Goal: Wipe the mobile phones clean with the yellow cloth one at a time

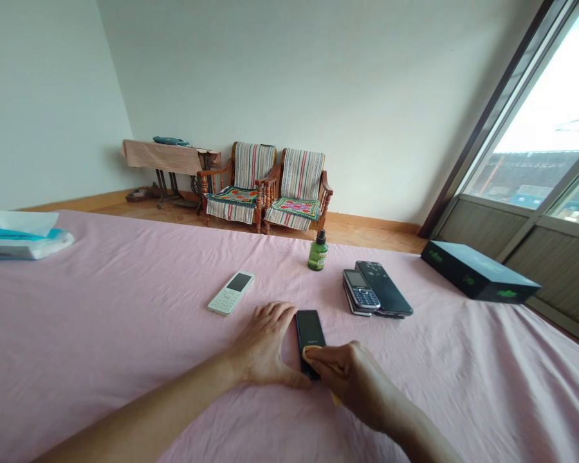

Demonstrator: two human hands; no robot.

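A black mobile phone [309, 328] lies face up on the pink cloth in front of me. My left hand [266, 347] holds it steady, fingertips at its far left corner and thumb at its near end. Pinched in my right hand [354, 379] is a small yellow cloth [311, 352], pressed onto the phone's lower part. The rest of that cloth is mostly hidden under my fingers. A white keypad phone [231, 293] rests beyond my left hand. To the right, a dark keypad phone [361, 290] sits on a stack beside a larger black phone [385, 288].
A green bottle with a black top [318, 252] stands near the far edge. At the right is a black box [477, 273], at the left a tissue pack [24, 238]. The pink cloth [139, 296] is slightly wrinkled. Two wooden chairs [265, 186] stand by the wall.
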